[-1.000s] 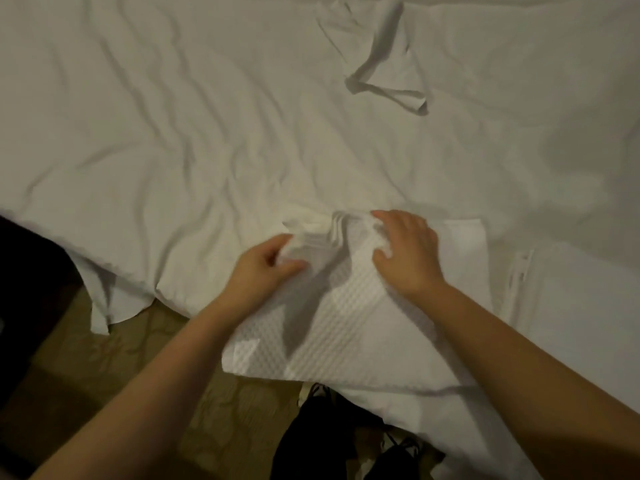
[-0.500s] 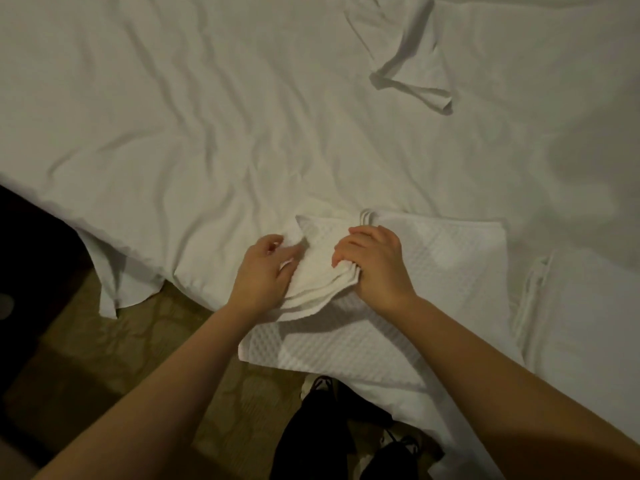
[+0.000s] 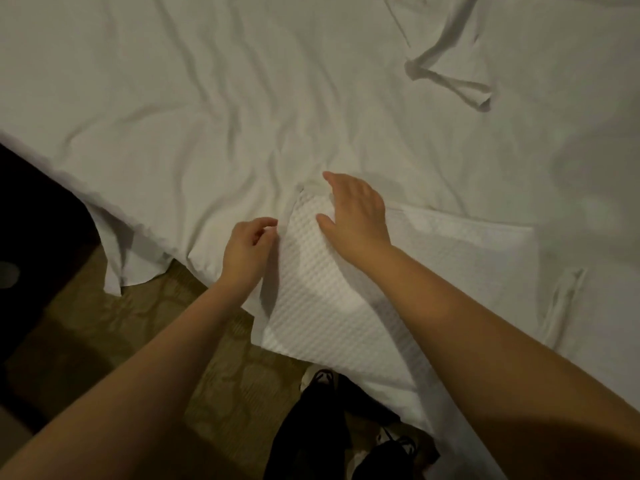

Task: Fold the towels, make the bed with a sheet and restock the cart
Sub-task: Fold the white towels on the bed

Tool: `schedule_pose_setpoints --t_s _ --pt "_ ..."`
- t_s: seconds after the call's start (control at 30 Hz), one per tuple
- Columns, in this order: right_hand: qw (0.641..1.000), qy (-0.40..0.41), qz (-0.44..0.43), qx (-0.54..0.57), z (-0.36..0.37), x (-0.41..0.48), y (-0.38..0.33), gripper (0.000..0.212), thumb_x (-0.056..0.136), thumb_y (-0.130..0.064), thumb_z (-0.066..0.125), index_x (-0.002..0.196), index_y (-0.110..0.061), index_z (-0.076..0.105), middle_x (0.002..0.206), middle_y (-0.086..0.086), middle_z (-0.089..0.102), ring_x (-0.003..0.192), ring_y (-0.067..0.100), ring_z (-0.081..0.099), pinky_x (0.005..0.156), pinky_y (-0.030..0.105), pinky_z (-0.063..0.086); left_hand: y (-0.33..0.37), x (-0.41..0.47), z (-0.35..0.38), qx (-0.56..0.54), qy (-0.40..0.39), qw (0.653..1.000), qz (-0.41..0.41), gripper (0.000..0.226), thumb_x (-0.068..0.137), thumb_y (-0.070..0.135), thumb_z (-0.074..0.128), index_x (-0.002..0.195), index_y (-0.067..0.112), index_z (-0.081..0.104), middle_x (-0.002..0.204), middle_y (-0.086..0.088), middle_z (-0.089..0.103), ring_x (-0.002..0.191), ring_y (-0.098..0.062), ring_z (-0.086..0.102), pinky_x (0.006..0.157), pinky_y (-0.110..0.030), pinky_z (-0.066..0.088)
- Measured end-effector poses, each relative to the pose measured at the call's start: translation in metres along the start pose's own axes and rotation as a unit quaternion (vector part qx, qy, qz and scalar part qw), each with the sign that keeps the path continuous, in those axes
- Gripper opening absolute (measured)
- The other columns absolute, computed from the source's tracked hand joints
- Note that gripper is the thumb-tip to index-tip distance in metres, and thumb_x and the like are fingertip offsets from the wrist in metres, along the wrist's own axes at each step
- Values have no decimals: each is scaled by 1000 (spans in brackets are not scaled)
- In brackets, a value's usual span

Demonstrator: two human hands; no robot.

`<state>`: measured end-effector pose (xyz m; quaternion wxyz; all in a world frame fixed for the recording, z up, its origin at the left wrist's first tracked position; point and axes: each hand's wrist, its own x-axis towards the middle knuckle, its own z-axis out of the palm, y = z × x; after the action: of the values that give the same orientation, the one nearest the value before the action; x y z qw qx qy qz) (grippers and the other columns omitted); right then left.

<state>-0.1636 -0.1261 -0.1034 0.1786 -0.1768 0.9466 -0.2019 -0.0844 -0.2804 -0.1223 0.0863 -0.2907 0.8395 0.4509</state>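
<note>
- Head view looks down on your two bare arms reaching over the near edge of a bed covered by a wrinkled white bed sheet (image 3: 173,109).
- A white waffle-weave towel (image 3: 322,289) lies on the sheet at that near edge. It is folded, and its lower corner hangs slightly past the edge of the bed.
- Your right hand (image 3: 356,216) lies palm down on the towel's upper left part. Its fingers (image 3: 334,180) are straight and spread, pressing the cloth flat, and the fingertips reach the towel's far edge.
- Your left hand (image 3: 247,251) sits just beside the towel's left edge. Its fingers (image 3: 263,223) are curled, with thumb and forefinger pinching a bit of white cloth there, which looks like the towel's edge.
- The hands are near each other but apart.
- At the upper right of the sheet, a turned-over flap of the same white fabric (image 3: 450,77) stands up in a loose triangle, well apart from the towel.
- To the right of the towel, a second folded white cloth (image 3: 561,299) lies on the bed with its layered edge showing.
- The sheet's loose hem hangs over the side of the bed at the left.
- Below it you can see brown patterned carpet (image 3: 97,334) and a dark shape (image 3: 31,209) too dim to identify.
- At the bottom are a black trouser leg (image 3: 308,431) and a black-and-white shoe (image 3: 320,375).
</note>
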Motion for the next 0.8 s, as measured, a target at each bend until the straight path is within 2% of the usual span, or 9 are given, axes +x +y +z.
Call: schedule_pose_setpoints --t_s 0.07,0.13,0.27,0.37,0.47,0.57,0.67,0.8 --pt "999 -26 26 -29 9 1 0 63 95 -34 47 150 -23 20 155 0 25 142 20 20 118 43 10 0 -11 0 -32 -18 999 -36 35 100 31 38 117 8 60 99 1 57 86 -12 53 78 -27 41" --pt "998 -20 43 -39 15 -11 4 62 95 -35 46 150 -23 19 156 1 22 143 19 17 118 43 5 -3 -24 4 -55 -30 996 -65 37 100 34 40 119 8 57 98 4 56 87 -11 52 80 -27 40" --pt "997 16 75 -27 23 -53 25 59 98 -37 41 151 -22 21 158 3 18 145 21 14 117 42 -2 -2 -35 13 -45 -14 996 -82 46 94 31 54 134 11 44 125 -4 52 108 -17 52 88 -29 44" --pt "987 63 141 -35 20 -87 56 62 91 -45 32 148 -19 31 155 7 27 142 24 23 116 43 2 -6 -38 16 2 -19 996 -85 51 94 30 54 137 9 41 130 -8 51 112 -20 51 92 -32 43" --pt "965 112 230 -50 13 -121 88 67 86 -51 32 144 -18 39 151 11 35 138 29 30 112 51 16 -14 -45 15 31 -17 996 -85 47 94 29 53 134 6 45 121 -11 56 103 -24 55 85 -34 47" --pt "944 110 310 -26 7 -149 112 67 93 -50 36 149 -17 25 155 10 24 141 28 22 115 46 14 -24 -60 19 55 -33 993 -100 46 94 31 52 130 3 44 113 -17 57 93 -25 54 74 -33 44" --pt "938 121 324 -25 5 -162 121 64 98 -41 43 151 -14 20 156 11 21 142 29 20 116 43 12 -30 -78 28 71 -26 989 -127 55 93 38 52 133 2 39 122 -23 51 104 -35 51 86 -41 45" --pt "950 94 296 -29 5 -174 119 64 98 -41 40 152 -15 16 158 10 16 144 26 15 118 41 5 -23 -96 40 106 7 984 -140 63 94 42 49 143 8 27 137 -24 31 119 -40 39 98 -46 37"
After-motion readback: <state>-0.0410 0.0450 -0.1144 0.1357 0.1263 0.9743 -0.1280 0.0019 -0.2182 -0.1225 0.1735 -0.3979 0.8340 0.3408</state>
